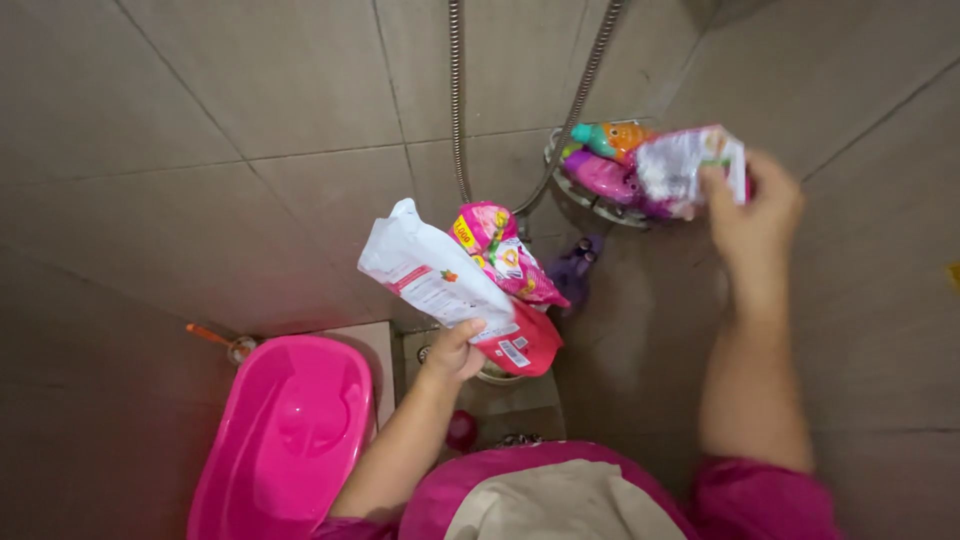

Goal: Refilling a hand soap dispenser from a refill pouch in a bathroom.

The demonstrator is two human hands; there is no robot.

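Two pouches [470, 285] clasped in left hand [455, 350] — one white, one pink, right hand [750, 205] pinching one packet [690, 165]

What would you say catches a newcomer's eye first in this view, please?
Probably the bright pink tub at the lower left on the floor. Next, the left hand at centre holds up a bunch of soft packets, white and pink. At the upper right, the right hand grips a pale packet by the wire corner shelf full of colourful items.
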